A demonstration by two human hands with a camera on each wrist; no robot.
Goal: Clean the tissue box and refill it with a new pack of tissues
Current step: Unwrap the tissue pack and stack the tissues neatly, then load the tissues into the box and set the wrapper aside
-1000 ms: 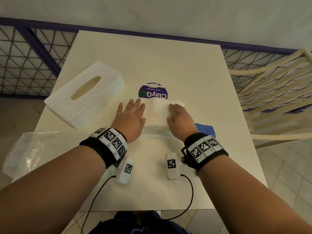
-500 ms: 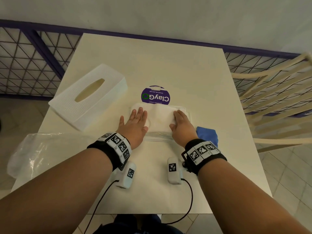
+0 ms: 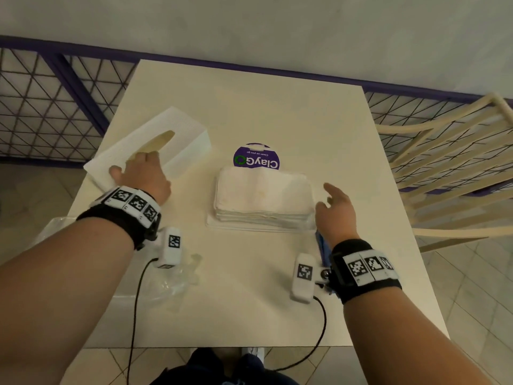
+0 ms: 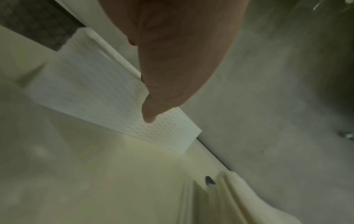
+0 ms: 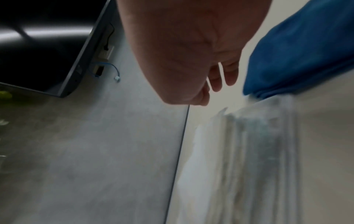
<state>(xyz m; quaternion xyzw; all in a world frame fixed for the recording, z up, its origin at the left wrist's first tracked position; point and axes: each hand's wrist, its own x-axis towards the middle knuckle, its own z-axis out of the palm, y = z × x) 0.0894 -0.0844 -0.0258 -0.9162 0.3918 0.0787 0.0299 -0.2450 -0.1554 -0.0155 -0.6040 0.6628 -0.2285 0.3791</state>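
While left hand (image 3: pixel 144 173) touches tissue box (image 3: pixel 177 134), tissues (image 3: pixel 263 193) stacked

Head view looks down over table (image 3: pixel 249 273); wrist views close, blurred, perhaps sharing its surface.

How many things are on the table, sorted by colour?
White: 2, the tissue box and the tissue stack
Blue: 1, the cloth
Purple: 1, the round sticker
Clear: 1, the plastic wrapper
Total: 5
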